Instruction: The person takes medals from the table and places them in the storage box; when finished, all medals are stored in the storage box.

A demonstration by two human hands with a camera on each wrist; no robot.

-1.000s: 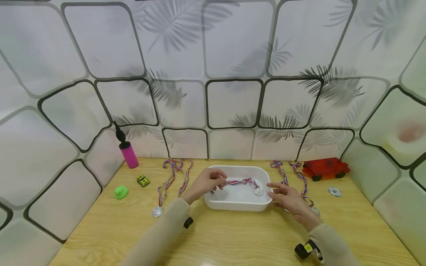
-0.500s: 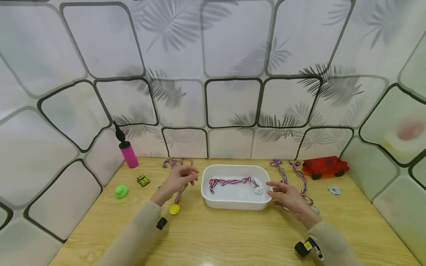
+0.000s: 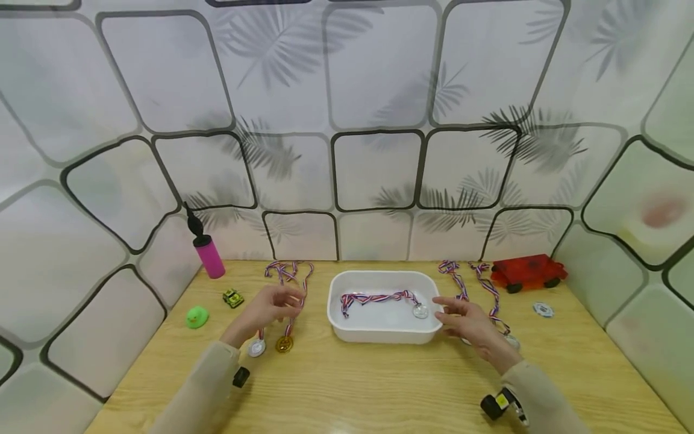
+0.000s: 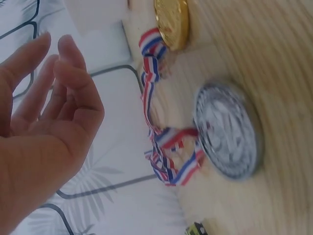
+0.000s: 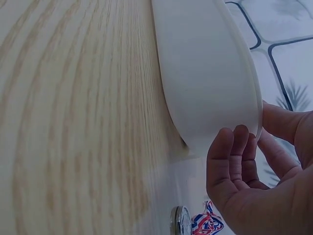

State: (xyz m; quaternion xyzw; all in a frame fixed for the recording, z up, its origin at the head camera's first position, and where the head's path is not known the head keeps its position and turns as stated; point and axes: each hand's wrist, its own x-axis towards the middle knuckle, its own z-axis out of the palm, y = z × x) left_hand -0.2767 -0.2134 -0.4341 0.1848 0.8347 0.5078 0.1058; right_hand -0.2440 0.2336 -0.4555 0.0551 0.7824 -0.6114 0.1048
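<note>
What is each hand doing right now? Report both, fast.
Left hand: open, holding nothing, above the gold medal and silver medal.
Right hand: open, fingers at the white tray rim.

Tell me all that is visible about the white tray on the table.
The white tray is a shallow rectangular tub with rounded corners and a rolled rim; it looks like plastic. It stands flat near the middle of the wooden table. Inside lies one silver medal with a red, white and blue ribbon. The right hand is at its right wall; the left hand is apart from it.
</note>
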